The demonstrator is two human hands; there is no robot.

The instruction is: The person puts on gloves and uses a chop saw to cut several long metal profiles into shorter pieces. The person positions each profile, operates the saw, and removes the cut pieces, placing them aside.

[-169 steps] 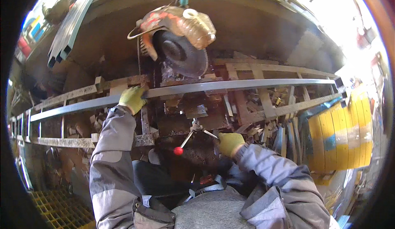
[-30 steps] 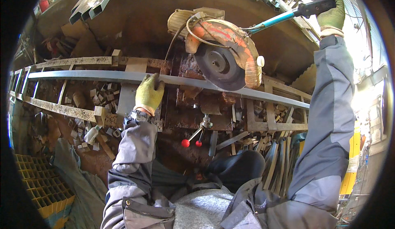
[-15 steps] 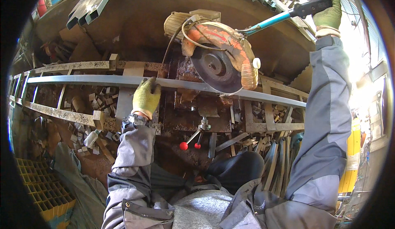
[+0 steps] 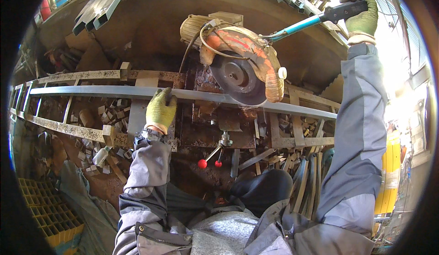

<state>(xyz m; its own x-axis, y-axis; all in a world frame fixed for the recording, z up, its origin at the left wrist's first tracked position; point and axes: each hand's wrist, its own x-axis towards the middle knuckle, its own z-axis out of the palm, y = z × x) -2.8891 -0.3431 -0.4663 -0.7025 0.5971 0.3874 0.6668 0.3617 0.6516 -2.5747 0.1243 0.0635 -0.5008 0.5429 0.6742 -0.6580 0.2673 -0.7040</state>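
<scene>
A long grey metal tube (image 4: 91, 90) lies across the saw bench from left to right, passing under the blade. My left hand (image 4: 160, 111), in a yellow-green glove, is closed over the tube left of the saw. At the upper right, my gloved right hand (image 4: 363, 19) grips the black end of the blue saw handle (image 4: 297, 28). That handle leads to a cut-off saw with a worn orange guard (image 4: 247, 44). Its dark round blade (image 4: 235, 78) has its lower edge at the tube; whether they touch I cannot tell. A clamp lever (image 4: 224, 140) with red knobs stands in front.
A pale metal frame (image 4: 73, 126) supports the tube at the left. Cut-off pieces (image 4: 114, 113) lie beneath. Several square tubes (image 4: 103, 3) jut in at the upper left. A yellow gridded crate (image 4: 50, 209) stands lower left. Metal lengths (image 4: 302, 181) lean near my right knee.
My right hand and the saw handle have come down slightly, and the blade sits a touch lower. My left hand stays on the tube. The whole view has shifted a little.
</scene>
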